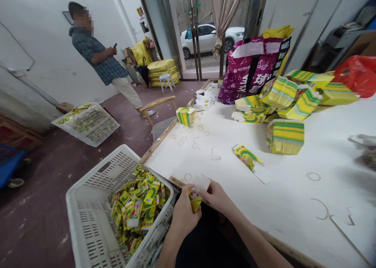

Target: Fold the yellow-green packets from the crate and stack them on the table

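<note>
My left hand (182, 215) and my right hand (216, 196) meet at the near edge of the white table (293, 189), both closed on a small yellow-green packet (195, 202) with a white card (202, 180) sticking up behind it. Just left of my hands stands a white plastic crate (88, 217) filled with several similar folded packets (138, 205). One flat packet (247, 157) lies on the table ahead of me. Banded stacks of flat packets (286, 136) sit farther back.
Loose rubber bands (313, 176) lie scattered over the table. A magenta bag (252, 70) and a red plastic bag (358, 74) stand at the back. A wooden chair (158, 105), a second crate (86, 123) on the floor and a standing person (102, 64) are to the left.
</note>
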Motion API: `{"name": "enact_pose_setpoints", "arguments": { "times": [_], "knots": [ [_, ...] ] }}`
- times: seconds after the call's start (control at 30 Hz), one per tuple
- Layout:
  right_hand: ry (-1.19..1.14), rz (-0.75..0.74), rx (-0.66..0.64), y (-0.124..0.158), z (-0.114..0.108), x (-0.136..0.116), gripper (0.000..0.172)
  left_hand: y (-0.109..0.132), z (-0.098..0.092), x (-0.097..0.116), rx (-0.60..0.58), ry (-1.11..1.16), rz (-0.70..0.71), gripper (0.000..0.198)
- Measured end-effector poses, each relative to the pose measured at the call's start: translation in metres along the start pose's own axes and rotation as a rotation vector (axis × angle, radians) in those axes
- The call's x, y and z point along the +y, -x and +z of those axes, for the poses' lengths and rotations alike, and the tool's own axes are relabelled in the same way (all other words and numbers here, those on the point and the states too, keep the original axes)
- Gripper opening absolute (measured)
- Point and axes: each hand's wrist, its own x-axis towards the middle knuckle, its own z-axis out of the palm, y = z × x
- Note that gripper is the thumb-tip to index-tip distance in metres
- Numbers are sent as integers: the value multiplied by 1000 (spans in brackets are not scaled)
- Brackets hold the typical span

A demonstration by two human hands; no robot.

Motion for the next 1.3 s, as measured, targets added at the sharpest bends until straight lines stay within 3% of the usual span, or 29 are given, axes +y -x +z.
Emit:
{"name": "enact_pose_setpoints", "arguments": {
  "times": [0.2,0.3,0.4,0.47,0.53,0.63,0.7,0.8,1.03,1.2,1.3],
  "knots": [
    [-123,85,50,-2,11,9,48,3,1,-3,-22,-40,95,64],
    [-48,50,48,4,12,5,53,3,3,-4,-67,5,23,65],
    [146,-57,-35,13,16,-5,65,1,7,-6,-132,133,-54,69],
    [283,-151,-98,17,19,-10,68,0,10,-10,-97,185,-22,71],
    [346,-213,-103,17,20,-10,62,-1,12,-15,23,152,35,72],
    [329,-218,17,12,15,-6,55,-1,7,-19,157,42,35,65],
    [348,-226,42,10,10,-4,57,-1,-1,-19,135,32,-8,54],
    [466,-253,-98,10,1,-5,65,-1,-15,-17,77,68,-50,48],
    [576,-269,-285,10,-18,-22,27,-2,-30,-12,-61,85,-76,51],
    [492,-260,-142,6,-17,-28,14,-6,-28,-7,-31,39,-61,53],
    [434,-296,-157,5,-12,-28,37,-6,-26,-8,15,56,-58,56]
  ]
}}
